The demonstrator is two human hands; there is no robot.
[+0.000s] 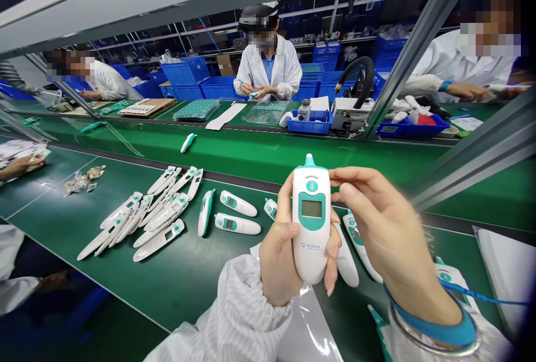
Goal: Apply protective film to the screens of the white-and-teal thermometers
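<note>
The fingers (333, 264) of the left hand (278, 256) are closed around the lower half of a white thermometer (310, 222), with the thumb pressed on its left edge and the other fingers curled in from the right, so the body is held upright in front of the person, above the near edge of the table (188, 284). The right hand (385, 233) comes from the side: its thumb and forefinger are bent, their tips at the upper right corner of the casing, but whether they really pinch it or only lean against it I cannot tell from this angle. A small grey screen (311, 209) in a teal frame faces the camera, and a teal tip (310, 160) points up. The casing looks like hard, smooth plastic — probably light and stiff, a little slippery, and best taken around the narrow lower waist, away from the screen and the tip, which are likely the delicate parts. A blue wrist strap (435, 325) sits on the right wrist. Under the hands lies a clear plastic sheet (310, 323); to the left are some finished units (238, 203) and a row of open shells (154, 214). Beyond, a green belt (259, 152) runs across — and a person in a white coat (268, 66) works on the far side.
</note>
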